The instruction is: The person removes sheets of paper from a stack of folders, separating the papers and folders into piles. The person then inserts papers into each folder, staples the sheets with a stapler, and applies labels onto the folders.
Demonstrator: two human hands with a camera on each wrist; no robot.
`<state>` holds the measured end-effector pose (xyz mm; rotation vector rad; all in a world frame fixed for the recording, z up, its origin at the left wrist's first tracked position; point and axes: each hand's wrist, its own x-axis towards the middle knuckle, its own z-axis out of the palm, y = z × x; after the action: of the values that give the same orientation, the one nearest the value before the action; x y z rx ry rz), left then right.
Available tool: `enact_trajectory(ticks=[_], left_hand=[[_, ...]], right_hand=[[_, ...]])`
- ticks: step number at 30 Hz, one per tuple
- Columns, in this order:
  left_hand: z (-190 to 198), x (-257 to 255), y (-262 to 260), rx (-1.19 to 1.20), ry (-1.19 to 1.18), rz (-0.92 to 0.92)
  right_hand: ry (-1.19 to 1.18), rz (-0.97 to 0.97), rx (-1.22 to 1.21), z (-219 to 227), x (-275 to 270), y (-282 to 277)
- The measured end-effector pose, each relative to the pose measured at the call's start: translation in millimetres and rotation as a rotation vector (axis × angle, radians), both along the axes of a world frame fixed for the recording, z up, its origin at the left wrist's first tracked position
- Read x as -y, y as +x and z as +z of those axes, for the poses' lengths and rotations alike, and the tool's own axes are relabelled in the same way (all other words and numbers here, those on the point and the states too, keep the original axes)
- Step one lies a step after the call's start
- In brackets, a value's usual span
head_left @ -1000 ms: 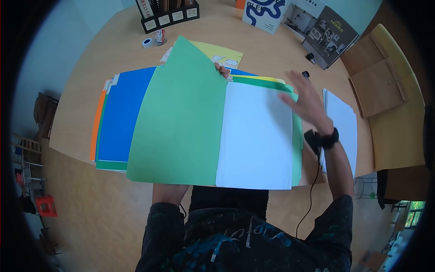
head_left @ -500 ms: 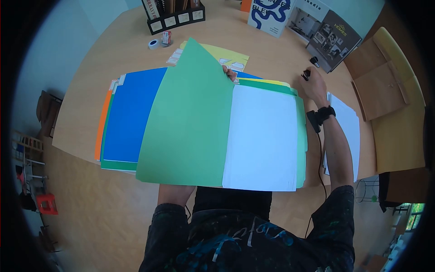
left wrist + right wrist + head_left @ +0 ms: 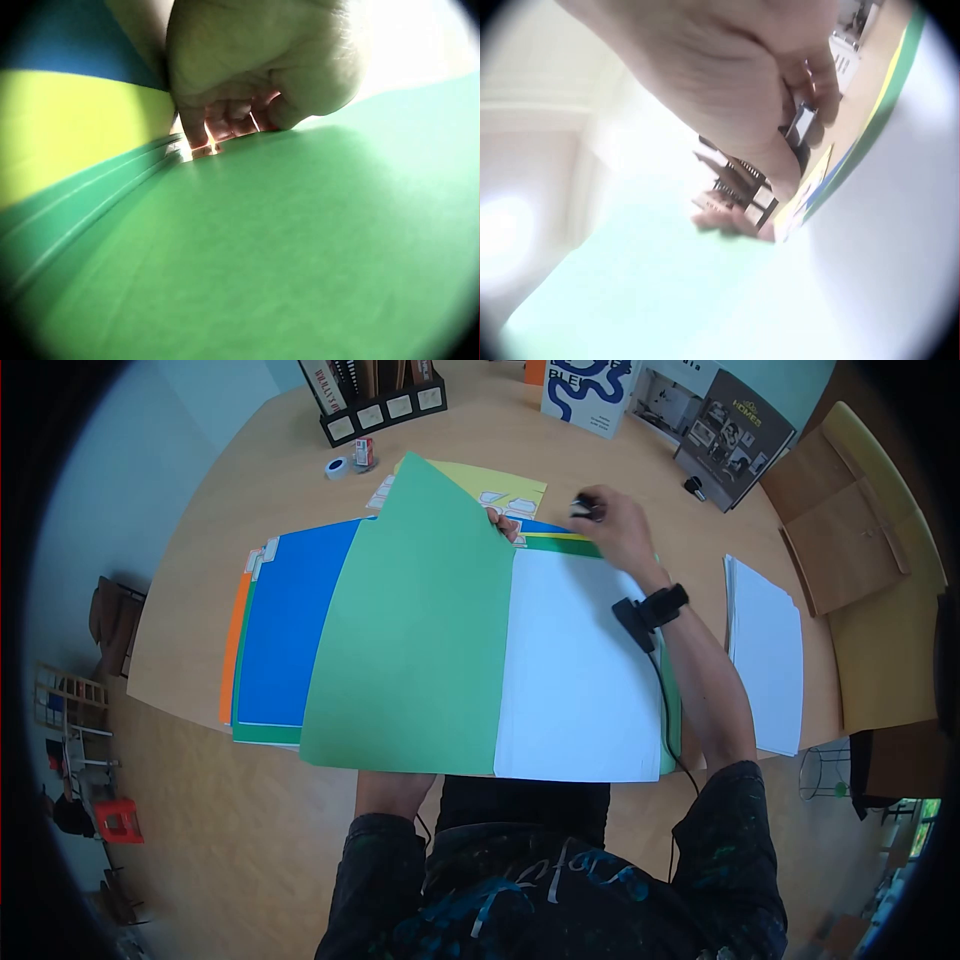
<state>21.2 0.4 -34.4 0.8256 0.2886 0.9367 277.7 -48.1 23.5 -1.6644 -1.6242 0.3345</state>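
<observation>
A light green folder [image 3: 410, 630] stands opened, with white sheets [image 3: 580, 670] lying along its right side. From behind the raised cover, my left hand [image 3: 503, 525] curls its fingers at the top edge near the fold and holds the folder there. The left wrist view shows those fingers [image 3: 236, 116] at the green edge. Above the top of the white sheets, my right hand [image 3: 620, 530] pinches a small black object [image 3: 586, 508] with a pale, shiny part. The right wrist view shows this part [image 3: 803, 121] between thumb and fingers.
Blue, green and orange folders [image 3: 305, 630] lie under the left side. A yellow label sheet [image 3: 480, 480], a tape roll [image 3: 337, 467] and a small box [image 3: 363, 454] are behind. Another black item [image 3: 694, 488] lies by the books [image 3: 735, 440]; a paper stack [image 3: 765, 660] is at right.
My right hand reached to the table at the right, picked up the small black object, and brought it left to the folder's top edge. The left hand keeps its hold.
</observation>
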Motion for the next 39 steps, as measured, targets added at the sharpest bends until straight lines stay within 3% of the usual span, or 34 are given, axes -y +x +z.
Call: enact_trajectory(ticks=[4, 7, 16, 18, 19, 21, 22, 24, 26, 27, 29, 39], left_hand=[[1, 5, 0, -0.017, 0.013, 0.001], [2, 10, 3, -0.025, 0.025, 0.001], [20, 19, 16, -0.094, 0.098, -0.028], [23, 19, 17, -0.107, 0.113, -0.029], [23, 19, 17, -0.114, 0.118, -0.028], [21, 20, 16, -0.132, 0.123, -0.022], [21, 21, 14, -0.143, 0.126, -0.017], [22, 21, 9, -0.166, 0.138, -0.007], [24, 22, 7, -0.187, 0.150, -0.005], [25, 23, 7, -0.196, 0.157, -0.004], [27, 23, 6, -0.210, 0.172, -0.003], [30, 26, 5, -0.275, 0.229, 0.012]], right_hand=[[-0.014, -0.287, -0.079, -35, 3, 118], [-0.014, -0.371, -0.054, -40, 23, 160], [-0.082, -0.374, -0.013, -29, 46, 148], [0.053, -0.637, 0.548, -23, 53, 127], [0.052, -0.636, 0.548, -17, 58, 114], [0.187, -0.298, 0.349, 14, 79, 67], [0.118, -0.049, 0.266, 14, 86, 55], [-0.246, 0.261, 0.119, 36, 115, 3], [-0.178, 0.512, 0.376, 21, 127, -16], [-0.176, 0.512, 0.374, 14, 132, -22], [-0.263, 0.564, 0.625, 3, 137, -28], [-0.341, 0.575, 0.616, -1, 135, -19]])
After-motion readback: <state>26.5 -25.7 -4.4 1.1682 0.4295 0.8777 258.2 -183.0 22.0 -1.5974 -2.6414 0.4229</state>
